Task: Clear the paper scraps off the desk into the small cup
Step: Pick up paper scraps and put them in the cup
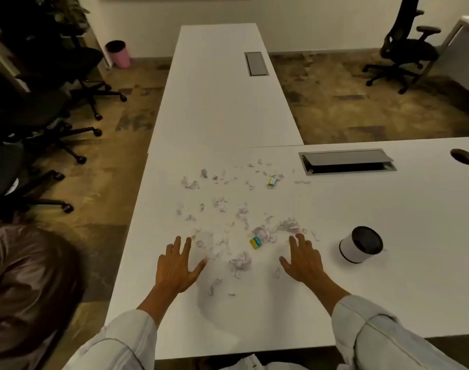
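Near the desk's [254, 329] front edge, the left hand [177, 265] lies flat with fingers spread wide, holding nothing. The paper scraps [228, 209] litter the middle, reaching toward the back edge. The right hand [304, 260] mirrors it, splayed and empty; the 2 likely bracket the litter to rake it together. The small cup [360, 244] stands rightmost, apart from the scraps.

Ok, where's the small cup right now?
In the head view the small cup stands on the desk at the right, just beyond the right hand, at the right edge of the paper scraps.
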Motion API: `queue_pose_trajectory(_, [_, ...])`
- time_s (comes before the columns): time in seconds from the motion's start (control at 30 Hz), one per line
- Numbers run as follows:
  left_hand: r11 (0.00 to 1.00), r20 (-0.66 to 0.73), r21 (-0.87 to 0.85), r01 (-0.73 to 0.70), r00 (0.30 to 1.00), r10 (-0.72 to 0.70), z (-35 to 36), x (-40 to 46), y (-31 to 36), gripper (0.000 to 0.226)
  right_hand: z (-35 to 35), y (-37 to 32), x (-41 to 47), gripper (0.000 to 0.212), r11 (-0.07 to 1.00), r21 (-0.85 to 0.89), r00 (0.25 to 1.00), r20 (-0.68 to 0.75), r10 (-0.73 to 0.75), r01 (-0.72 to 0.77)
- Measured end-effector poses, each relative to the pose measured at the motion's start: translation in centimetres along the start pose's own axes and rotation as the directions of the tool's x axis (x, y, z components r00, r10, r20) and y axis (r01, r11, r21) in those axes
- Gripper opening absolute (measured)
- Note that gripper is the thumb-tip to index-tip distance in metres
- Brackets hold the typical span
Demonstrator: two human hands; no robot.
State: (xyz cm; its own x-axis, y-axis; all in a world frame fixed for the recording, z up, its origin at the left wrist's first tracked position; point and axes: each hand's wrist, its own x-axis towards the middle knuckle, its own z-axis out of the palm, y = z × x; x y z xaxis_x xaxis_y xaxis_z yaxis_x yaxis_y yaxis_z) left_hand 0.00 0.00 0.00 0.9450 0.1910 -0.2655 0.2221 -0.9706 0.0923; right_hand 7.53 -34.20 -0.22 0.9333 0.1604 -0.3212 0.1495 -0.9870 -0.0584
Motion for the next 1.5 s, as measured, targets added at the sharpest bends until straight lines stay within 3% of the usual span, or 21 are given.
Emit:
queue_pose_trajectory(0.1, [0.997,0.038,0.000,0.076,0.996,-0.076,1.0,-0.8,-0.6,0.096,1.2,1.0,-1.4,0.079,0.990,0.054,0.990,0.056,0.131,-0.134])
queue_pose_trajectory(0.23, [0.990,0.093,0.018,0.137,0.986,-0.138,2.5,-1.6,-1.6,0.095,2.8,1.7,-2.3,0.079,0.977,0.081,0.977,0.102,0.187,-0.195])
queue_pose_trajectory(0.43, [0.969,0.202,-0.130,0.210,0.962,-0.181,3.6,-2.2,-1.6,0.086,4.0,1.3,-2.2,0.063,0.980,0.111,0.977,0.154,0.149,-0.167])
queue_pose_trajectory(0.53, [0.953,0.253,-0.210,0.217,0.954,-0.162,3.7,-2.3,-1.3,0.076,4.2,1.0,-1.8,0.042,0.987,0.116,0.983,0.160,0.090,-0.110])
queue_pose_trajectory(0.67, [0.930,0.215,-0.311,0.197,0.967,-0.133,4.3,-2.3,-0.7,0.056,4.7,0.1,-1.1,0.015,0.982,0.175,0.988,0.144,0.049,-0.074])
queue_pose_trajectory(0.9, [0.907,0.164,-0.373,0.195,0.976,-0.143,5.3,-2.3,0.7,0.027,5.2,-3.1,-0.7,0.023,0.881,0.466,0.993,0.112,0.034,-0.083])
queue_pose_trajectory(0.97, [0.897,0.176,-0.388,0.214,0.972,-0.156,5.4,-2.2,1.3,0.032,5.4,-4.3,-0.8,0.033,0.862,0.499,0.989,0.145,0.022,-0.093])
queue_pose_trajectory(1.1, [0.883,0.219,-0.409,0.230,0.964,-0.150,5.2,-2.3,3.0,0.074,5.3,-7.1,-0.5,0.063,0.823,0.564,0.989,0.146,-0.015,-0.071])
queue_pose_trajectory(1.2, [0.928,0.250,-0.323,0.187,0.962,-0.107,5.4,-2.2,3.9,0.101,5.2,-8.8,0.1,0.077,0.876,0.482,0.985,0.151,-0.083,0.000])
queue_pose_trajectory(1.27, [0.955,0.261,-0.260,0.143,0.963,-0.073,5.9,-2.1,4.5,0.103,5.2,-9.6,0.7,0.079,0.917,0.395,0.977,0.175,-0.125,0.047])
queue_pose_trajectory(1.4, [0.969,0.214,-0.232,0.084,0.976,-0.034,6.9,-2.2,5.7,0.065,5.3,-10.8,1.5,0.064,0.954,0.288,0.977,0.166,-0.135,0.083])
queue_pose_trajectory(1.5, [0.947,0.140,-0.314,0.067,0.990,-0.023,7.5,-2.4,5.8,0.036,5.7,-11.2,1.8,0.044,0.956,0.274,0.984,0.109,-0.139,0.105])
